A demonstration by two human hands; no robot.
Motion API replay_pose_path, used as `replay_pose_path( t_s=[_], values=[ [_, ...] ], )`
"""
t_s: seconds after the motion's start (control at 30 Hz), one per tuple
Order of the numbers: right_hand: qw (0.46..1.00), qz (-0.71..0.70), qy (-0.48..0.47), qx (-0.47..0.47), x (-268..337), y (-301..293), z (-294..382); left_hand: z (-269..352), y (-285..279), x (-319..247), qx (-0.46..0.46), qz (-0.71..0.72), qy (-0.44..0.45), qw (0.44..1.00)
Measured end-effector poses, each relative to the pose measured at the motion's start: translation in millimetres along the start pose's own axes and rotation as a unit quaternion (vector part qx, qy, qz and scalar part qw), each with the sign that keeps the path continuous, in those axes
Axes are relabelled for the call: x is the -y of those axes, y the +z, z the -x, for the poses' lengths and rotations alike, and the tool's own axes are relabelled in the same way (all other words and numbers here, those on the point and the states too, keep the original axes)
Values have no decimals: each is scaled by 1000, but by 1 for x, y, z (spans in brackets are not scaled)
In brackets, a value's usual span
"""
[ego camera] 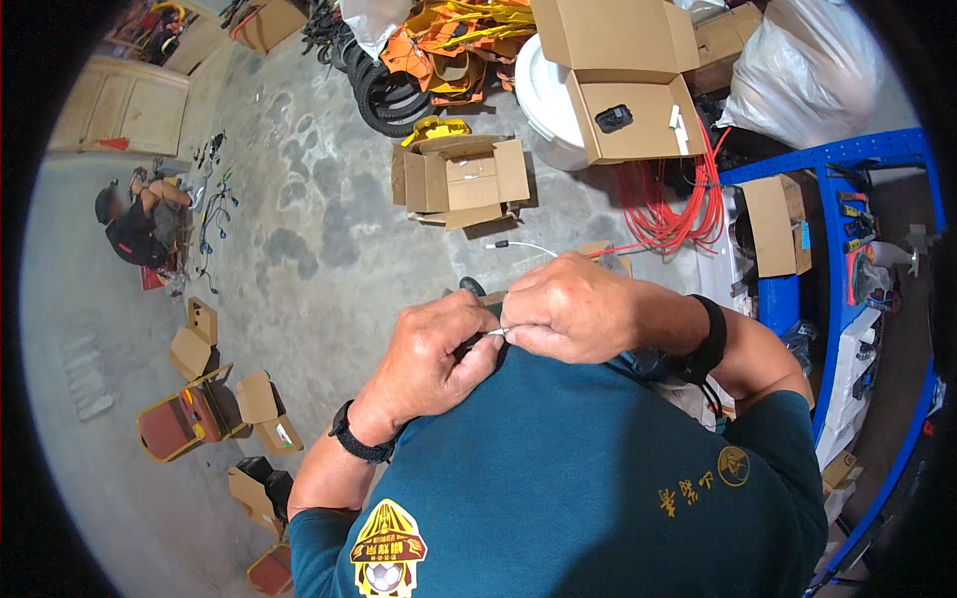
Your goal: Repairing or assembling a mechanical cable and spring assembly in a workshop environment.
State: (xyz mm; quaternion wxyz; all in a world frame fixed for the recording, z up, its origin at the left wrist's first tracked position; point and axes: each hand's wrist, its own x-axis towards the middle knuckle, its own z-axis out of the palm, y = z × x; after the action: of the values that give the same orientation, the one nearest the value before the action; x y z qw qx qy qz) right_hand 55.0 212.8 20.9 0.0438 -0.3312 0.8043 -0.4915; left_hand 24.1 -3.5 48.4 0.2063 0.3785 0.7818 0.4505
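Note:
My left hand (437, 355) and my right hand (572, 308) meet close to my chest. Between their fingertips they pinch a thin white piece (494, 332), perhaps a cable end; the fingers cover most of it. Just beyond my right hand a thin white cable (532, 246) sticks out, with a small black connector (502, 244) on it and a white tip. A red cable (617, 249) runs from near my right hand to a coil of red cable (669, 209) on the right.
An opened cardboard box (475, 183) lies on the concrete floor ahead. Behind it are black tyres (381, 93) and a white bucket (549, 97) under another open box (635, 138). A blue metal rack (826, 224) stands right. At far left a person (138, 224) sits low beside scattered cables (213, 217).

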Motion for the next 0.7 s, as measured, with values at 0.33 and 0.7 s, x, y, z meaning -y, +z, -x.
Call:
replay_pose_path(
  t_s=[0.33,0.7],
  values=[
    [997,-71,-33,-24,14,-1,7,2,4,-4,33,81,41,995],
    [992,-98,-42,-62,19,8,11,3,7,-6,21,81,72,994]
  ],
)
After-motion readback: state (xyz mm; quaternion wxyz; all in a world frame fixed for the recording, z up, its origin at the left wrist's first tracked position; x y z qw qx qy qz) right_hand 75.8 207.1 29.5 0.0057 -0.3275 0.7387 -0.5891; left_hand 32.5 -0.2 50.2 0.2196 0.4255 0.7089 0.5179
